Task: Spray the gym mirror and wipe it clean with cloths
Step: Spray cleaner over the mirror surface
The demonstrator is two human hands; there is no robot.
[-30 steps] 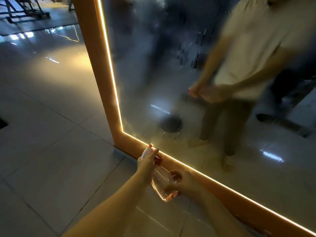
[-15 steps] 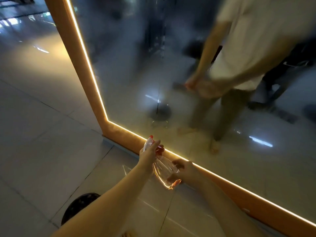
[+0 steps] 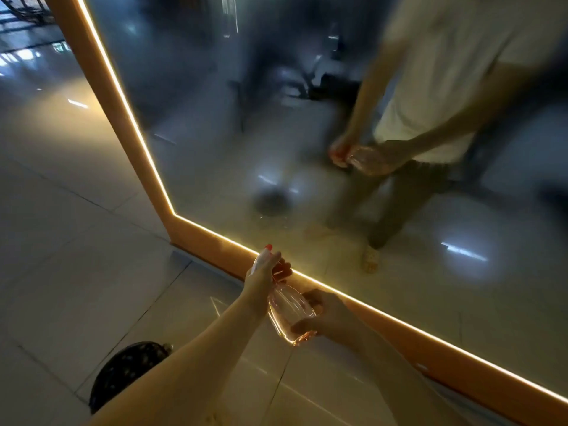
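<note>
The person holds a clear spray bottle (image 3: pixel 287 312) with both hands, just in front of the lower bar of the orange mirror frame (image 3: pixel 196 238), near the frame's lower left corner. The left hand (image 3: pixel 261 279) grips the white spray head at the top of the bottle, with its fingers curled around it. The small red nozzle tip (image 3: pixel 268 246) points up toward the frame. The right hand (image 3: pixel 330 318) holds the bottle's body from the side nearer to the frame, with the fingers wrapped around its lower part. The two hands are close together, with only the bottle between them. The bottle is tilted, its base away from the frame.

A bright light strip (image 3: pixel 399 324) runs along the inner edge of the frame. Inside the frame, the mirror (image 3: pixel 246 133) looks hazy and shows a blurred reflection of the person (image 3: pixel 430 118) holding the bottle. The tiled floor (image 3: pixel 76 256) lies in front of the frame. A dark round object (image 3: pixel 126 373) sits on the floor, well apart from the frame and partly hidden under the left forearm.
</note>
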